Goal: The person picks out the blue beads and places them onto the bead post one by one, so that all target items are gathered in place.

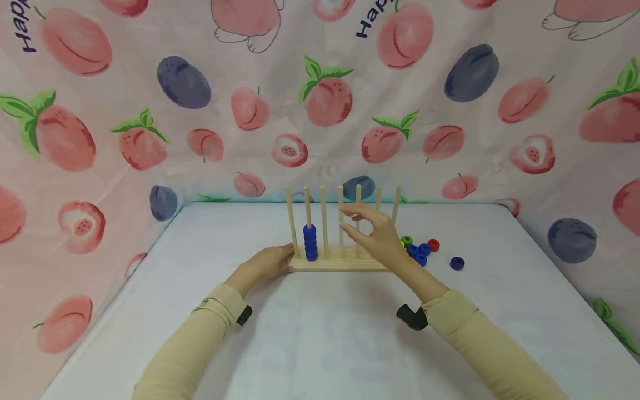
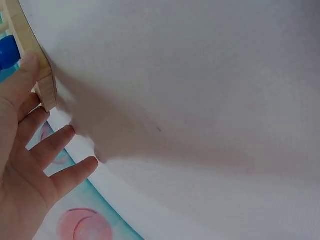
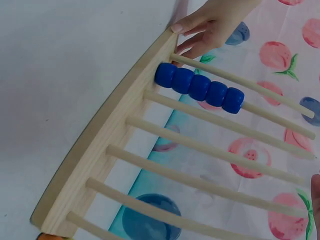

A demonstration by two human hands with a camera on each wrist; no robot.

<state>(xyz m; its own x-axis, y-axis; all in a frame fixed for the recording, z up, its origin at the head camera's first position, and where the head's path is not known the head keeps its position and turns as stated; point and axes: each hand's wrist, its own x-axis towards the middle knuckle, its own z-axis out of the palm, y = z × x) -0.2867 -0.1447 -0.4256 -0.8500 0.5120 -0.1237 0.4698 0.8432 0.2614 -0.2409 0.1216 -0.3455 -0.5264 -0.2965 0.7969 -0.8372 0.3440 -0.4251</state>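
Observation:
A wooden rack (image 1: 345,266) with upright rods stands on the table. Several blue beads (image 1: 310,243) are stacked on its second rod from the left; in the right wrist view the blue beads (image 3: 199,88) touch one another, and the other visible rods are bare. My left hand (image 1: 267,263) holds the left end of the base, thumb on the front and fingers behind, as the left wrist view shows with the hand (image 2: 30,165) beside the base (image 2: 46,90). My right hand (image 1: 375,233) is raised before the right-hand rods, thumb and index finger apart, holding nothing.
Loose blue beads (image 1: 421,259), a green bead (image 1: 407,240), a red bead (image 1: 433,245) and a partly hidden yellow bead lie right of the rack. One dark blue bead (image 1: 457,263) lies apart, farther right. A fruit-patterned cloth (image 1: 320,111) hangs behind the table.

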